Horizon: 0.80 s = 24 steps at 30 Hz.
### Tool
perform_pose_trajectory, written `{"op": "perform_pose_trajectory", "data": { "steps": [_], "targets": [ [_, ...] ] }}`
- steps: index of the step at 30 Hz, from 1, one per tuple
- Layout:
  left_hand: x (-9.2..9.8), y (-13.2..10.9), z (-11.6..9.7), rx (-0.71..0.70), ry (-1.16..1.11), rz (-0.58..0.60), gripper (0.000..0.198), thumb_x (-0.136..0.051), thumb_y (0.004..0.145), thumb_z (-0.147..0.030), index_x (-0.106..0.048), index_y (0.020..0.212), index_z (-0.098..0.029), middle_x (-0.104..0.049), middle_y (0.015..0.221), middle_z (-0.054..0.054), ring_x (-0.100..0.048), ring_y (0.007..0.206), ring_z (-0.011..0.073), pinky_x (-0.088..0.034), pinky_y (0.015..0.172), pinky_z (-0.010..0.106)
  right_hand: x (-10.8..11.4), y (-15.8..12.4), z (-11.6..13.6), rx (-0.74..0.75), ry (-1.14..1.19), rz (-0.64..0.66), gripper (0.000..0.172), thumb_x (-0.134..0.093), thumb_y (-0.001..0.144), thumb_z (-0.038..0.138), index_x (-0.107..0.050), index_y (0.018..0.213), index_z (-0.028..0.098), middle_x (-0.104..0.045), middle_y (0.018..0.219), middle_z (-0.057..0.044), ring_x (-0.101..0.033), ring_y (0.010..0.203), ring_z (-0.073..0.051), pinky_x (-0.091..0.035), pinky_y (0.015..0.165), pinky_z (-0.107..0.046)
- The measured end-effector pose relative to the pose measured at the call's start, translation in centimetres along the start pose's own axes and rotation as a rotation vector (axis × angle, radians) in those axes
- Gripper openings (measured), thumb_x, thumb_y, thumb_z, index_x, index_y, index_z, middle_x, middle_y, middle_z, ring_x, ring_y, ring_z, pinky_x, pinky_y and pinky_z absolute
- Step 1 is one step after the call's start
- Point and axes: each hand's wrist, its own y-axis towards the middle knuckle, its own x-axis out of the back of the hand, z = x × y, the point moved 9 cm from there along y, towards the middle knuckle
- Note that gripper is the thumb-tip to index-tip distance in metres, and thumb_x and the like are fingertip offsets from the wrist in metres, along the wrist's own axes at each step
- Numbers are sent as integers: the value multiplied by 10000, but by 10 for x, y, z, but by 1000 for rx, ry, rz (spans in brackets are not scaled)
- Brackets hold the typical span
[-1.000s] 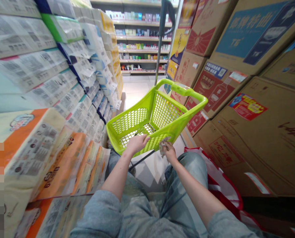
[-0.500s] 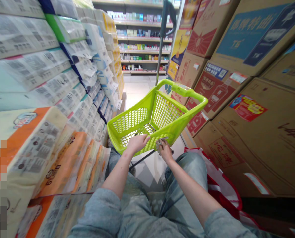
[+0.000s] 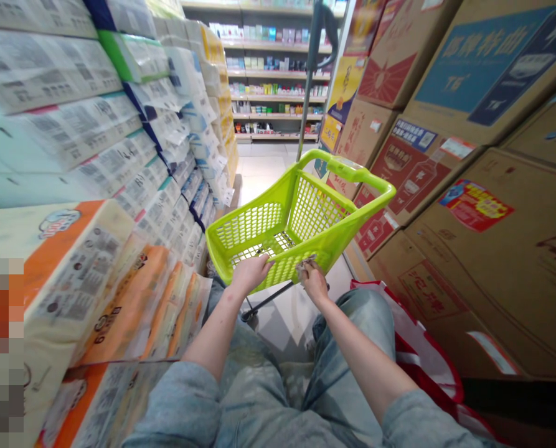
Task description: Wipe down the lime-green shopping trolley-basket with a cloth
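Note:
A lime-green shopping cart with a perforated basket stands tilted in front of my knees. My left hand is closed over the near top rim of the basket, thumb pointing right. Pressed to the outside of the near side wall is a crumpled greyish cloth, gripped by the fingers of my right hand. Part of the cloth is hidden under those fingers. Inside the basket only its slotted bottom and walls show.
Wrapped tissue packs are stacked along the left. Cardboard cartons rise on the right, with a red and white bag beside my right knee. A grey upright pole stands behind the cart. Stocked shelves close off the aisle's far end.
My left hand has slid a little left along the basket rim. My right hand keeps the cloth at nearly the same spot on the wall. The whole view has shifted slightly.

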Motion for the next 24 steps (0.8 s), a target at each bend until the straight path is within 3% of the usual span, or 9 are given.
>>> {"op": "perform_pose_trajectory", "data": {
  "steps": [7,11,17,24],
  "targets": [
    [1,2,-1,12,-35,0,393,-260,928,-478,-560,1005,-237,-677,941,79,-633,880,227,-438,738,306,21,-12,32,102,25,9,359,-423,826,226,-653,1102,209,-625,1089,-92,-550,1036,-237,-433,933,-370],
    [2,0,-2,21,-34,0,375,-273,928,-466,-562,1014,-242,-676,967,73,-631,895,226,-438,750,305,20,-3,43,107,-5,7,378,-416,826,208,-648,1124,207,-600,1112,-107,-523,1062,-249,-421,947,-380],
    [4,-2,-3,16,-12,-31,370,-277,927,-457,-571,996,-242,-681,937,70,-638,872,234,-442,715,309,16,9,43,80,-7,79,344,-426,806,208,-684,1033,190,-622,1027,-101,-565,973,-237,-457,877,-345],
    [3,-5,-4,56,-14,-19,407,-267,925,-489,-586,980,-244,-684,933,58,-632,879,205,-438,741,287,19,-16,17,63,35,77,354,-436,789,204,-683,1043,205,-644,1016,-78,-590,954,-215,-464,875,-329]
  ]
}}
